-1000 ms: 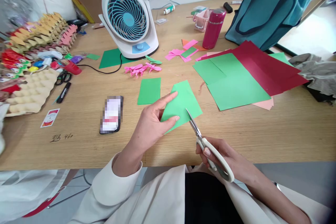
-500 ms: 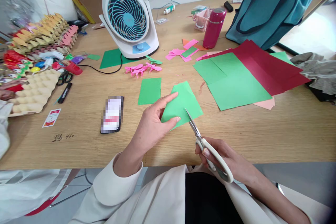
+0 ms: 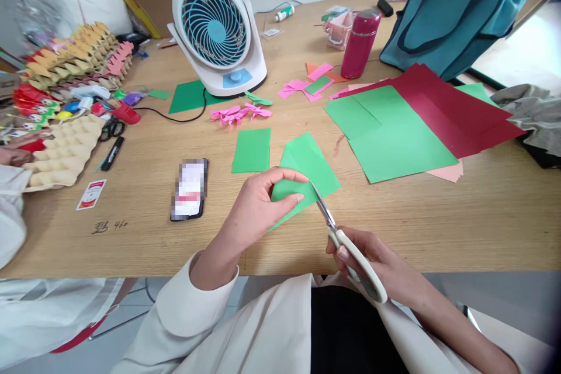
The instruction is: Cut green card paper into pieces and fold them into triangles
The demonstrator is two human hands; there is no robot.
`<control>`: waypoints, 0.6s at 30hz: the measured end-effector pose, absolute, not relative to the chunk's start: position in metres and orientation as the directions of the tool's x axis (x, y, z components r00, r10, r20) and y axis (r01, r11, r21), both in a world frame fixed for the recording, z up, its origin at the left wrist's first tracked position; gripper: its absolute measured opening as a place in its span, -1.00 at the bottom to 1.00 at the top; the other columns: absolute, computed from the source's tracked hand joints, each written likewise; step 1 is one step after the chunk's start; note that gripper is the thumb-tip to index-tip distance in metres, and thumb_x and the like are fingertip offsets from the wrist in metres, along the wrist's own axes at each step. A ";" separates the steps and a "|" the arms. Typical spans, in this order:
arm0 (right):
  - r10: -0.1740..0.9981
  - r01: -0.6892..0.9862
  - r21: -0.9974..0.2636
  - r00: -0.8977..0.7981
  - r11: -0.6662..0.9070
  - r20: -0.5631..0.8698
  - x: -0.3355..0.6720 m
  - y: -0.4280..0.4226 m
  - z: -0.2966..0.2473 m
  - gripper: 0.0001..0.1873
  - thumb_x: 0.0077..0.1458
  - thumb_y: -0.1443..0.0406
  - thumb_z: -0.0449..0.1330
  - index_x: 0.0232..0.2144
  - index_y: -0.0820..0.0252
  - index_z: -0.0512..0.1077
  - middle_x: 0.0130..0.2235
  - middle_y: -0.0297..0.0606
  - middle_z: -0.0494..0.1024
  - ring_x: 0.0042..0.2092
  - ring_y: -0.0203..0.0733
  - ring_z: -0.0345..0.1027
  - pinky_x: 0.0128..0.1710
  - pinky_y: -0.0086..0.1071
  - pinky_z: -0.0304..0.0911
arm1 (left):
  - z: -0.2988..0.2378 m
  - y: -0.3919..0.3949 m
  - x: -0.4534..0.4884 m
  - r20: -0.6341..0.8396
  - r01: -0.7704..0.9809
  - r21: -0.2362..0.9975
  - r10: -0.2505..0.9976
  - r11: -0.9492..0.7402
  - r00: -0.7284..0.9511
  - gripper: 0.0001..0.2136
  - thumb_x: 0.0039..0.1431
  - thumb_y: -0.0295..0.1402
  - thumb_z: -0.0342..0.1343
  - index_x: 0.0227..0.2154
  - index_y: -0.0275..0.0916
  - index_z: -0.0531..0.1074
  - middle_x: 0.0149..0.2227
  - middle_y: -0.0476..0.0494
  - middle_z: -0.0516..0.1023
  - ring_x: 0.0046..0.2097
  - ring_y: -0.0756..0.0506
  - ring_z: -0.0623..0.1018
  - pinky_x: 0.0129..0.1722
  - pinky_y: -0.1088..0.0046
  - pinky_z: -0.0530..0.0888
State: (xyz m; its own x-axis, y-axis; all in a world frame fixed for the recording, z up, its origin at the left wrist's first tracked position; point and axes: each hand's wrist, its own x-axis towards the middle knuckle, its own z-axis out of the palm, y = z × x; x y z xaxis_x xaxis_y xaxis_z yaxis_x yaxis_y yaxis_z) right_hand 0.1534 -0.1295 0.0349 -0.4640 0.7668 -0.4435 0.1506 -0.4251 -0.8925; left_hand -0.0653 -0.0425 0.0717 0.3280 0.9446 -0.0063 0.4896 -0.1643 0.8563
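Note:
My left hand (image 3: 256,204) grips a light green sheet of paper (image 3: 313,160) by its near left side, thumb on top. The index fingertip bends close to the scissors' tip. My right hand (image 3: 379,257) is closed around white-handled scissors (image 3: 346,242). Their steel blades lie at the paper's near edge and look nearly closed, with the tip over the sheet. Just behind my left hand a smaller green paper rectangle (image 3: 252,151) lies flat. Farther back are pink paper cutouts (image 3: 234,114) and green paper cutouts (image 3: 258,99).
Large green sheets (image 3: 398,140) and dark red sheets (image 3: 447,105) overlap at right. Behind stand a fan (image 3: 219,29), a magenta bottle (image 3: 360,47) and a teal bag (image 3: 447,23). A phone (image 3: 190,190) lies left. Another person's hand (image 3: 15,155) is beside an egg tray (image 3: 70,152).
My left index finger has drawn in toward the scissors' tip. The sheet's near left corner now shows below my left thumb. The scissors have hardly moved.

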 end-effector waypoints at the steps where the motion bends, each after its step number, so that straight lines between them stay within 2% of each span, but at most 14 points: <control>1: 0.763 0.151 -0.890 -0.466 -0.430 -0.448 0.153 -0.130 0.035 -0.57 0.22 -0.07 0.09 -0.29 0.19 0.35 -0.45 -0.37 0.29 -0.44 -0.31 0.05 -0.44 -0.37 0.01 | 0.072 -0.043 -0.065 -0.014 0.496 0.854 0.945 -0.159 0.326 -0.77 0.11 -0.36 0.20 -0.14 -0.10 0.57 -0.32 0.02 0.57 -0.36 -0.03 0.48 -0.32 0.45 0.39; 4: 0.755 0.152 -0.886 -0.473 -0.438 -0.454 0.154 -0.130 0.036 -0.56 0.22 -0.08 0.08 -0.29 0.19 0.35 -0.45 -0.37 0.30 -0.44 -0.31 0.07 -0.44 -0.38 0.03 | 0.072 -0.043 -0.065 -0.026 0.496 0.856 0.944 -0.148 0.328 -0.72 0.11 -0.37 0.19 -0.08 -0.09 0.54 -0.27 0.02 0.58 -0.35 -0.04 0.49 -0.37 0.47 0.37; 7: 0.747 0.143 -0.881 -0.479 -0.451 -0.460 0.154 -0.130 0.036 -0.55 0.20 -0.09 0.09 -0.28 0.18 0.35 -0.45 -0.38 0.28 -0.45 -0.32 0.07 -0.44 -0.39 0.05 | 0.073 -0.042 -0.065 -0.005 0.488 0.857 0.943 -0.168 0.333 -0.66 0.10 -0.40 0.19 -0.03 -0.08 0.52 -0.16 0.01 0.60 -0.26 -0.07 0.53 -0.30 0.45 0.40; 11: 0.735 0.100 -0.863 -0.482 -0.494 -0.477 0.153 -0.130 0.036 -0.56 0.20 -0.10 0.10 -0.28 0.15 0.35 -0.46 -0.38 0.26 -0.48 -0.32 0.08 -0.47 -0.39 0.08 | 0.075 -0.041 -0.065 -0.001 0.492 0.853 0.942 -0.174 0.334 -0.60 0.10 -0.42 0.18 0.04 -0.05 0.49 -0.10 0.02 0.60 -0.29 -0.05 0.53 -0.30 0.44 0.41; 15: 0.727 0.094 -0.850 -0.474 -0.519 -0.496 0.151 -0.130 0.037 -0.54 0.17 -0.13 0.10 -0.30 0.13 0.36 -0.47 -0.37 0.26 -0.49 -0.31 0.08 -0.49 -0.37 0.11 | 0.076 -0.042 -0.064 0.024 0.486 0.851 0.941 -0.197 0.338 -0.61 0.09 -0.43 0.18 0.02 -0.07 0.50 -0.08 0.00 0.60 -0.14 -0.11 0.56 -0.16 0.40 0.45; 18: 0.715 0.082 -0.835 -0.476 -0.544 -0.512 0.151 -0.130 0.038 -0.53 0.16 -0.14 0.11 -0.29 0.13 0.36 -0.47 -0.38 0.25 -0.49 -0.31 0.08 -0.47 -0.37 0.12 | 0.075 -0.042 -0.063 0.025 0.476 0.856 0.937 -0.199 0.347 -0.61 0.09 -0.44 0.17 0.02 -0.08 0.50 -0.08 0.00 0.60 -0.11 -0.13 0.56 -0.11 0.38 0.46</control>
State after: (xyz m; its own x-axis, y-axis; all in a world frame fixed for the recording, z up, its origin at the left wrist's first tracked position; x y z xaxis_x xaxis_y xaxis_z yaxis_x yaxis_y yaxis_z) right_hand 0.1506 -0.1305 0.0382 -0.4763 0.7146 -0.5124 0.0823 -0.5439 -0.8351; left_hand -0.0631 -0.0423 0.0752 0.3475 0.9374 0.0246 0.4763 -0.1991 0.8564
